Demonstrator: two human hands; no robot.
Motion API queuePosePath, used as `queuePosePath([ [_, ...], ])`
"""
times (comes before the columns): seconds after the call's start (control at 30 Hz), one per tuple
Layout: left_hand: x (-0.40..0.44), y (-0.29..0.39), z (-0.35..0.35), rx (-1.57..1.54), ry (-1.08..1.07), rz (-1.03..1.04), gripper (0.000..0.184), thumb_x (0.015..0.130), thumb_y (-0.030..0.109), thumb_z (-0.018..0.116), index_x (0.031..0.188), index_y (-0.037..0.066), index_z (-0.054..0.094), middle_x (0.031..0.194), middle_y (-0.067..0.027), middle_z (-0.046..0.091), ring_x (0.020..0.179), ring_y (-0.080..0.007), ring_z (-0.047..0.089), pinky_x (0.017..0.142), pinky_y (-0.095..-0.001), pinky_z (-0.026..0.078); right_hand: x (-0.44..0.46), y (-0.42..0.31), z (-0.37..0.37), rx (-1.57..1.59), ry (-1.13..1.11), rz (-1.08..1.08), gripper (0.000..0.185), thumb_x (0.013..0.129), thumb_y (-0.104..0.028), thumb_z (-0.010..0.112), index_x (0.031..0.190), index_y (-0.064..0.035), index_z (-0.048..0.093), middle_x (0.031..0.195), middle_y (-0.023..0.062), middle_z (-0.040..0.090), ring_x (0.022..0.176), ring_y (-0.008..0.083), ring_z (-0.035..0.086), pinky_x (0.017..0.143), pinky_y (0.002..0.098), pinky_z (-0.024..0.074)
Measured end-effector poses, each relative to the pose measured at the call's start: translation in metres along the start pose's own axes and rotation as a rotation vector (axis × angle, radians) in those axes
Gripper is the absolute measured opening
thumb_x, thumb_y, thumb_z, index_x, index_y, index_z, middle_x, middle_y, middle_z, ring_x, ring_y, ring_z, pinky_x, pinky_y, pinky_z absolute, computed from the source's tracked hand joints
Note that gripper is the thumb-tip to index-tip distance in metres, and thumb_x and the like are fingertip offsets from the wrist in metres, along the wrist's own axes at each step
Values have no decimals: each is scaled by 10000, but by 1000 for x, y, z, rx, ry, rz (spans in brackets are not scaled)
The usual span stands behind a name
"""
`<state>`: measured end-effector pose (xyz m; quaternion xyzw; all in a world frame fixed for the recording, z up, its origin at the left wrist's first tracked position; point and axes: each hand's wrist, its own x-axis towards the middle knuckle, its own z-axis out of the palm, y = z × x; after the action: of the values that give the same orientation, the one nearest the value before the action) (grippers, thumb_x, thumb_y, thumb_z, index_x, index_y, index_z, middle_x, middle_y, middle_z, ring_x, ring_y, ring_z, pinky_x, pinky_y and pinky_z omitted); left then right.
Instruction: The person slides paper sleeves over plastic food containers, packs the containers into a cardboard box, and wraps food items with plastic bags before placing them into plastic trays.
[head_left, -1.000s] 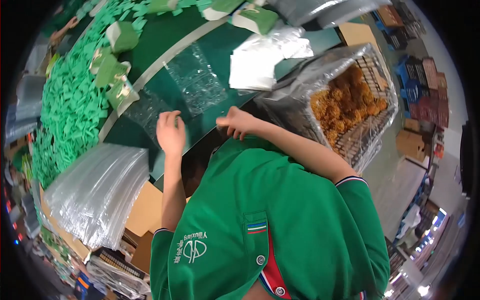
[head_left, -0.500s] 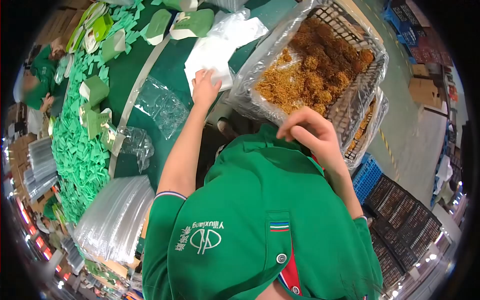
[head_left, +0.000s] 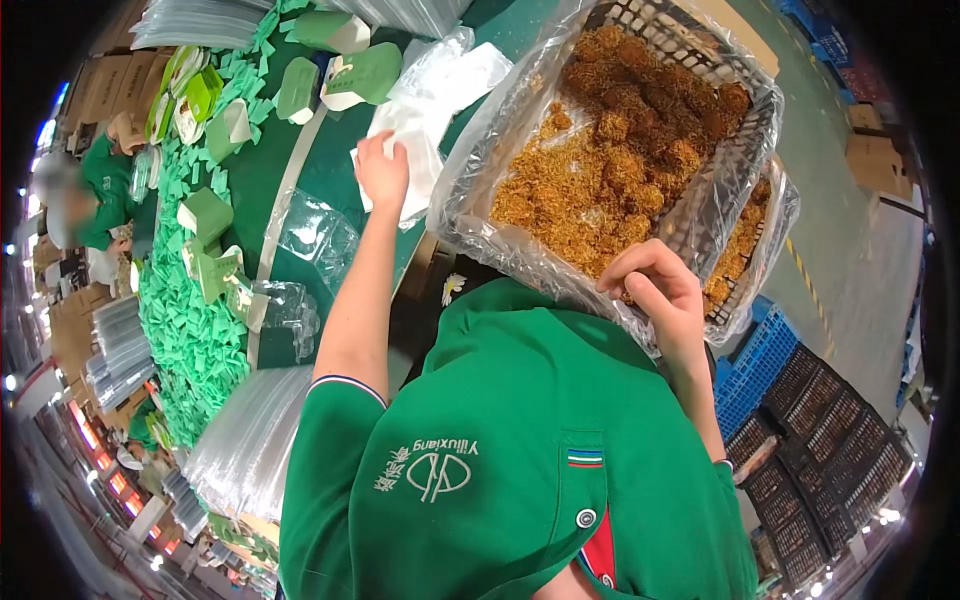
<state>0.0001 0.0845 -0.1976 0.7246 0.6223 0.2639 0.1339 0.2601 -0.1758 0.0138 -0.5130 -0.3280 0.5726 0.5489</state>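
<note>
My left hand (head_left: 383, 178) rests on the stack of white bags (head_left: 412, 112), its fingers spread and holding nothing. Over the near edge of a plastic-lined crate (head_left: 473, 165), my right hand (head_left: 660, 287) hangs with its fingers curled and thumb near the index finger; whether it holds anything small is hidden. Brown, shaggy round pieces (head_left: 625, 110) and loose golden bits (head_left: 545, 195) fill much of the crate. Clear plastic trays (head_left: 318, 232) lie on the green table left of my left hand.
Green strips (head_left: 185, 340) are heaped along the table's left, beside green and white boxes (head_left: 362, 76). Stacked clear trays (head_left: 250, 440) stand at lower left. Blue and dark crates (head_left: 820, 440) are on the floor at right. Another person (head_left: 100, 190) is at far left.
The view has swung toward the crate. My left hand has moved from beside the clear trays onto the white bags. My right hand has moved right to the crate's near edge.
</note>
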Motion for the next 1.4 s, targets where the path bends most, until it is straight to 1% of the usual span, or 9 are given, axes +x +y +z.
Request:
queuePosePath([
  [0.17,70,31,25,-140,2,224,337,747,223,600,1075,144,598,1173,-89,504,1082,-302,479,868,-385,401,14,2,5,-48,41,8,122,864,-84,508,909,9,572,863,65,590,787,113,536,723,249,426],
  [0.27,98,44,31,217,-204,192,329,740,201,602,1054,101,612,1085,-101,568,1037,-336,514,837,-404,423,20,6,20,-45,131,11,127,864,-90,505,909,10,570,850,63,590,784,113,536,721,246,425],
  [0.37,123,26,56,-20,-268,49,277,764,197,607,998,50,631,903,-109,621,877,-275,587,768,-363,452,20,6,35,-104,178,44,126,862,-91,505,903,11,568,838,65,592,772,112,537,711,242,426],
  [0.53,118,65,-24,-1020,-252,-216,188,863,171,559,875,-11,605,804,-1,596,722,-69,493,684,-227,398,15,9,27,-17,402,-99,126,857,-108,516,891,-3,576,832,62,597,729,103,519,694,254,421],
  [0.73,53,129,-145,-1749,-973,-209,180,908,65,417,1038,-28,500,897,-51,559,882,-134,526,847,-336,429,62,-2,55,-27,192,-51,520,857,-258,577,1264,-17,361,1237,114,459,1190,203,403,942,323,375],
  [0.8,30,161,-175,-1649,-929,-370,212,913,83,403,1061,-38,495,947,-86,577,918,-165,546,841,-355,443,81,-9,71,104,56,-147,639,828,-282,633,1302,-30,286,1218,114,468,1162,197,419,899,314,409],
  [0.97,13,171,-189,-1609,-910,-289,304,933,183,406,1098,-54,500,1029,-129,590,939,-202,566,837,-363,447,90,-43,79,169,10,-239,214,826,-203,650,918,-23,582,856,34,592,783,87,568,706,234,437],
  [1.1,8,174,-192,-1713,-761,-442,383,943,288,404,1093,-42,526,1093,-123,584,980,-216,560,871,-354,429,82,-42,72,297,183,-299,132,870,-135,582,797,-29,555,741,19,582,657,81,570,625,222,433],
  [1.4,-12,180,-208,-1404,-811,-92,274,912,188,511,1016,-50,600,965,-120,638,901,-184,599,831,-319,458,61,-55,45,149,119,-392,139,879,-145,566,828,-16,563,712,9,585,655,62,530,627,204,412],
])
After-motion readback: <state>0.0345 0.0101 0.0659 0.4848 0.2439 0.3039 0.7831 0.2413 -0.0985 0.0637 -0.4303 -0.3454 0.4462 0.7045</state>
